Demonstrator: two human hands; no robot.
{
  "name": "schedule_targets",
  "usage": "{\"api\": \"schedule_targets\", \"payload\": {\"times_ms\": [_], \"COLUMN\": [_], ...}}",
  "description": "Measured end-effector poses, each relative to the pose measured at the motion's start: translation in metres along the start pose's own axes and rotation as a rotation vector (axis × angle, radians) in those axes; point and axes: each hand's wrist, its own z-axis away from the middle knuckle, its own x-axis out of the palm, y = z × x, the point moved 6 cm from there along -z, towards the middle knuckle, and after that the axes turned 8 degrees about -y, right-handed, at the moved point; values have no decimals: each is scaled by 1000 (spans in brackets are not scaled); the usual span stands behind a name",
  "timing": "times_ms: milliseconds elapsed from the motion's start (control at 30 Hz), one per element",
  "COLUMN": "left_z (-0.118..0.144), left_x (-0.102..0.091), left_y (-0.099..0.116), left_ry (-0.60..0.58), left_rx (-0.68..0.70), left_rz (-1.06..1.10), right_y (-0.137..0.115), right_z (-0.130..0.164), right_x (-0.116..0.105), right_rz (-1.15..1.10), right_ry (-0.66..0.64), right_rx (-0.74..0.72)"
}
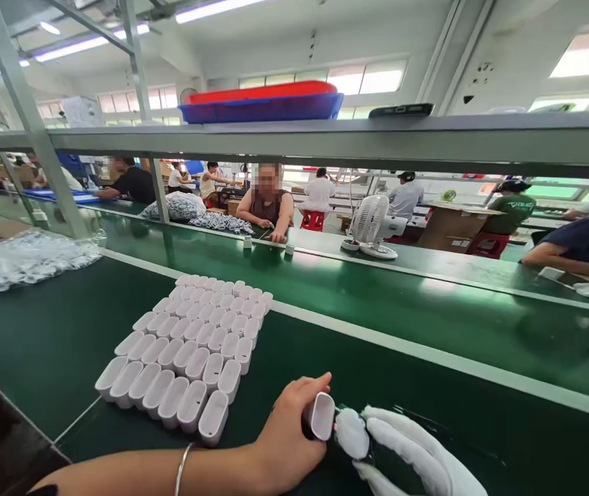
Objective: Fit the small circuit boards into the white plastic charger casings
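Keep the white cup (322, 417) steady, gripped snug in the left hand (288, 430), beside the gloved right hand (428, 451) — can't tell if pinching — and clear of the cup rows (184, 357) left of both.

I'm in a factory workshop: rows of matching white oval cases (157, 394) stand on my long green table (402, 375). Beyond the metal shelf (273, 142), other people (266, 201) sit at their work, with tube lights (216, 9) overhead.
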Motion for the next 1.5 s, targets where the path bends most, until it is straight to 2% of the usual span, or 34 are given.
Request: {"api": "schedule_targets", "payload": {"times_ms": [67, 133, 233, 333, 433, 600, 933, 1133, 1200, 1267, 1367, 1433, 1500], "left_z": [1, 2, 1, -1, 0, 4, 5, 4, 4, 4, 4, 5, 6], "left_x": [0, -2, -2, -2, -1, 1, -2, -2, 0, 0, 1, 2, 4], "left_y": [-1, -4, -7, -5, 1, 9, 11, 15, 16, 13, 11, 14, 19], "left_ry": [20, 51, 62, 56, 42, 27, 55, 59, 42, 32, 33, 24, -2], "left_rx": [0, -24, -48, -14, 33, 67, 95, 124, 104, 38, -29, 16, 98], "left_rz": [21, 49, 76, 60, 1, -105, -157, -182, -170, -129, -80, -72, -65], "right_y": [-13, -20, -21, -20, -18, -20, -31, -30, -27, -22, -7, 0, -2], "right_z": [-6, -11, -14, -12, -8, -7, -11, -12, -9, -6, 1, 3, 0], "right_x": [0, 1, 2, 3, 4, 9, 10, 14, 18, 19, 20, 29, 42], "right_rz": [52, 77, 97, 110, 121, 115, 422, 436, 350, 189, -218, -542, -803], "right_ry": [-17, -29, -41, -39, -18, -63, -83, -79, -102, -116, -117, -170, -273], "right_rx": [-136, -191, -194, -215, -202, -194, -230, -207, -166, -56, 268, 487, 579]}}
